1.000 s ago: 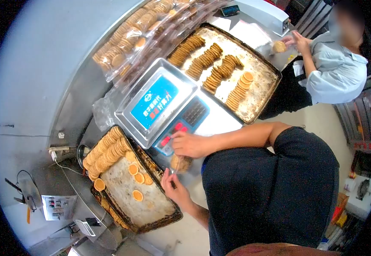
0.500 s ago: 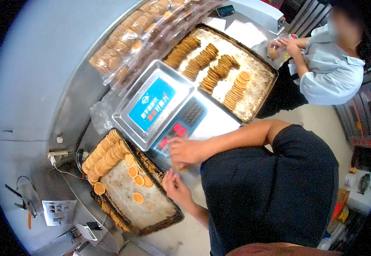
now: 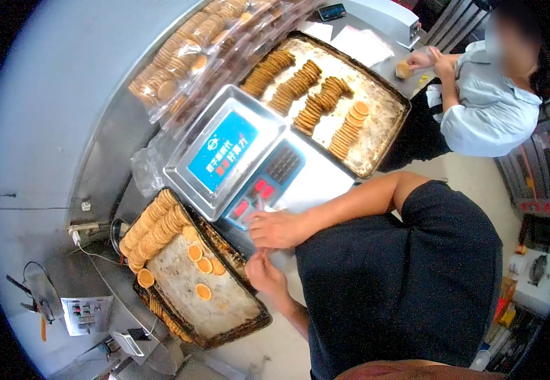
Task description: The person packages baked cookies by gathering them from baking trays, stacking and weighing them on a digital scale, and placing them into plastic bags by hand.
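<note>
My right hand [image 3: 276, 229] is closed, with curled fingers, just off the front edge of the digital scale [image 3: 240, 152]. A faint clear, plastic-like film shows by its fingertips over the red keys. Close below it, my left hand [image 3: 266, 275] has its fingertips pinched together, almost touching the right hand. Whatever lies between the fingers is too small and hidden to name. Beside my left hand is a baking tray [image 3: 193, 304] with rows of round cookies [image 3: 161, 223] along its far side and several loose cookies [image 3: 203, 291] in the middle.
Behind the scale, a second baking tray [image 3: 376, 126] carries several rows of cookies. Clear bags of cookies [image 3: 186, 57] line the wall side. A co-worker [image 3: 490, 107] at the upper right handles a cookie bundle [image 3: 403, 69]. A phone [image 3: 332, 12] lies at the back.
My left hand's fingers have closed from spread to pinched, up against the right hand. The right hand has shifted slightly. The co-worker's hands have moved apart a little over the bundle.
</note>
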{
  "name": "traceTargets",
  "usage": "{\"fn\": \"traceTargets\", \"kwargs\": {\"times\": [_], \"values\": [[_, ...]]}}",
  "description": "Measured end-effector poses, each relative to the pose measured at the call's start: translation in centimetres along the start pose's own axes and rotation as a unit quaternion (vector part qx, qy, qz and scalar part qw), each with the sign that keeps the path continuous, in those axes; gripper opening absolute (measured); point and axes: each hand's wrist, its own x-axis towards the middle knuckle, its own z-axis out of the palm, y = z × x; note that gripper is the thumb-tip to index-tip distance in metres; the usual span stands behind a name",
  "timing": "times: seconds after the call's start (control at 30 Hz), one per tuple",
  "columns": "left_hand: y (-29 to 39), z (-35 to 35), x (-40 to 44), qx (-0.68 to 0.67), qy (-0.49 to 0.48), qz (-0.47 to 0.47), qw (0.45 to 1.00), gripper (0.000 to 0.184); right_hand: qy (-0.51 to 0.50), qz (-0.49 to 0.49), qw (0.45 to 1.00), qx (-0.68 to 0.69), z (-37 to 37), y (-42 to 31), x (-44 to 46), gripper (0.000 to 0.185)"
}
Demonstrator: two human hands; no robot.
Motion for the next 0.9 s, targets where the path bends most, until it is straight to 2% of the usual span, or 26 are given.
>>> {"fn": "traceTargets", "kwargs": {"times": [0.07, 0.17, 0.27, 0.37, 0.4, 0.5, 0.53, 0.6, 0.67, 0.7, 0.77, 0.9], "values": [[-0.4, 0.1, -0.2, -0.024, 0.031, 0.004, 0.999, 0.007, 0.004, 0.008, 1.0, 0.0, 0.1, 0.5, -0.1, 0.012], [-0.7, -0.3, -0.3, -0.027, 0.021, 0.019, 0.999, 0.012, 0.009, 0.017, 0.999, -0.028, -1.6, 1.9, -0.9, 0.011], [-0.9, -0.2, -0.2, -0.041, 0.015, 0.031, 0.999, 0.011, -0.053, 0.021, 0.997, -0.058, -3.2, 2.9, -2.1, 0.008], [0.0, -0.5, 0.0, -0.042, 0.018, 0.022, 0.999, 0.009, -0.039, 0.04, 0.996, -0.074, -3.6, 4.5, -3.7, 0.009], [-0.1, -0.5, -0.1, -0.042, 0.016, 0.024, 0.999, 0.009, -0.025, 0.048, 0.991, -0.119, -3.7, 5.2, -4.0, 0.011], [-0.3, -0.5, -0.1, -0.053, 0.024, 0.019, 0.998, 0.008, -0.006, 0.065, 0.991, -0.117, -4.7, 6.2, -5.2, 0.009], [-0.5, -0.4, -0.1, -0.054, 0.023, 0.024, 0.998, 0.008, -0.043, 0.07, 0.989, -0.125, -5.4, 6.2, -5.3, 0.009], [-0.8, -0.5, -0.2, -0.056, 0.021, 0.032, 0.998, 0.009, -0.026, 0.084, 0.989, -0.117, -5.3, 6.2, -5.4, 0.011], [-1.0, -0.7, -0.3, -0.106, 0.004, -0.04, 0.994, 0.014, -0.009, 0.099, 0.989, -0.108, -5.1, 5.8, -5.4, 0.012], [-0.7, -0.9, 0.1, -0.105, 0.002, -0.037, 0.994, 0.014, -0.015, 0.102, 0.99, -0.094, -5.4, 5.1, -5.0, 0.012], [0.4, -1.3, 1.0, -0.011, 0.057, 0.031, 0.998, 0.018, -0.021, 0.104, 0.991, -0.082, -5.4, 4.0, -4.4, 0.013], [2.0, -0.1, 3.2, 0.06, 0.029, 0.081, 0.994, 0.022, -0.016, 0.057, 0.998, -0.033, -4.5, 2.0, -3.6, 0.019]]}}
